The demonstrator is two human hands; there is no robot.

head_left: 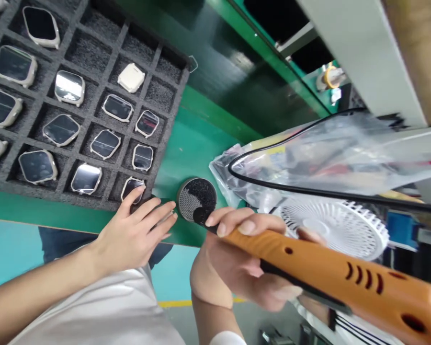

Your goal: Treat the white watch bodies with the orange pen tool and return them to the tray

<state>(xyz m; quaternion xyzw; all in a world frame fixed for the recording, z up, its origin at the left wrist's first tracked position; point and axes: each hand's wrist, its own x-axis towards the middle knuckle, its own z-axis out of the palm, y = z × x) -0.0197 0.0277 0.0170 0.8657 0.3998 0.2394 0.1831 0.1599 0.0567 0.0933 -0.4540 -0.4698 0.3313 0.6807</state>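
Observation:
My right hand [251, 258] is wrapped round an orange electric screwdriver [330, 273]. The tool's black nose end reaches over a round dish [190, 206] of small dark pieces, too fine to name. At the near right corner of the grey foam tray [62, 191], my left hand [136, 235] has its fingers curled. A thin silvery edge shows between them; most of that object is hidden under the hand. One fingertip lies over a watch case [131, 187] in the corner compartment. Several more watch cases [87, 178] with dark, glossy faces sit in the tray.
A clear plastic bag [326, 148] lies right of the dish, with a black cable [290, 189] looping across it. Below the bag is a round white fan grille [330, 225]. The green bench top [201, 129] ends at a front edge close to my body.

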